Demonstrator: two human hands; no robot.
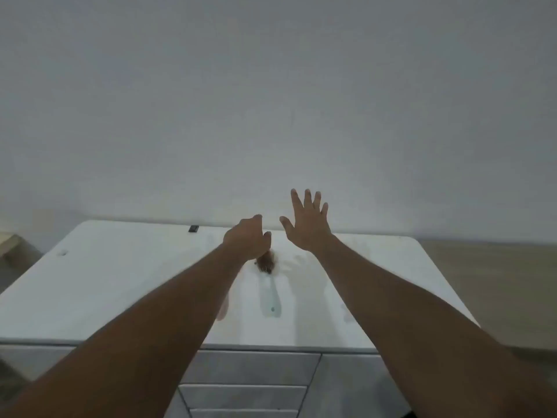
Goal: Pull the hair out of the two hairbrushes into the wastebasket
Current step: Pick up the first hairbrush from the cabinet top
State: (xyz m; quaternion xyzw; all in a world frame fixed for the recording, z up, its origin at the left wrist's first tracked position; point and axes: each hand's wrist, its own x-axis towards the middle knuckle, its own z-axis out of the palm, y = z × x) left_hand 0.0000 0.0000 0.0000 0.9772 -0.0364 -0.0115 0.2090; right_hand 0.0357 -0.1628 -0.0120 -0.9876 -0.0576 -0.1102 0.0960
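A hairbrush with a pale handle (272, 297) lies lengthwise on the white table (120, 282), and a clump of brown hair (266, 263) sits on its head. Left of it, the pinkish handle of a second hairbrush (224, 309) shows beside my left forearm; the rest is hidden. My left hand (247, 239) hovers over the hairy brush head with its fingers loosely curled downward, and I see nothing in them. To the right of the brushes, my right hand (307, 224) is raised with its fingers spread and holds nothing. No wastebasket is in view.
A small dark object (193, 228) lies at the table's back edge against the plain wall. A cable hole (62, 253) is in the table's left part. Grey drawers (247, 375) sit under the front edge. Floor shows on the right.
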